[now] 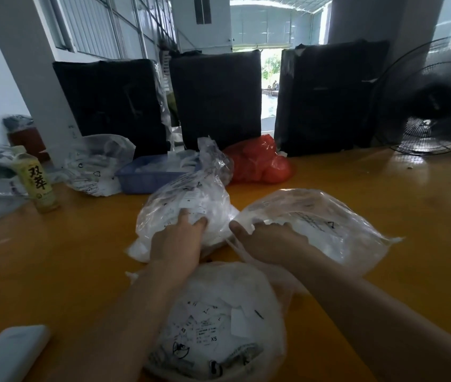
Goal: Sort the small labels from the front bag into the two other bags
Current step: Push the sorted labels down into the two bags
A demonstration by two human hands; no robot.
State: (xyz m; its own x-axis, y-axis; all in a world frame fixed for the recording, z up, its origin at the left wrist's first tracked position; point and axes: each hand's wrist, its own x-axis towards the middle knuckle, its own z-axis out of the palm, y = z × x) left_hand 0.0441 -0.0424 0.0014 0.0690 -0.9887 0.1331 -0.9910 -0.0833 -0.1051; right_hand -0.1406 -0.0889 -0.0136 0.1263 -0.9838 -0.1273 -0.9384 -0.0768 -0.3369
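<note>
Three clear plastic bags sat close together on the glossy yellow desk (384, 205). The front bag (219, 321), nearest the person, was round and open at the top, heaped with small white labels (207, 326) of thin paper printed in black; one read "XS". Beyond it lay the left bag (188, 205), crinkled and bulging, its neck twisted upward, and the right bag (329, 227), flatter and wider, both filled with white pieces.

The left hand (177, 241) lay against the near side of the left bag, fingers fairly straight and together, tips pressing the plastic; whether a label was pinched under them could not be told. The right hand (268, 241) was at the mouth of the right bag with its fingers curled into the film, its grip appearing closed on the bag's edge, thumb pointing left.

Farther back stood three tall black wrapped blocks (216, 97) in a row, matte and rectangular. In front of them were one red plastic bag (260, 161), one blue slotted basket (147, 177), and one more clear bag (94, 164). A single yellow drink bottle (37, 180) stood at the left, and one black wire fan (434, 103) at the right.
</note>
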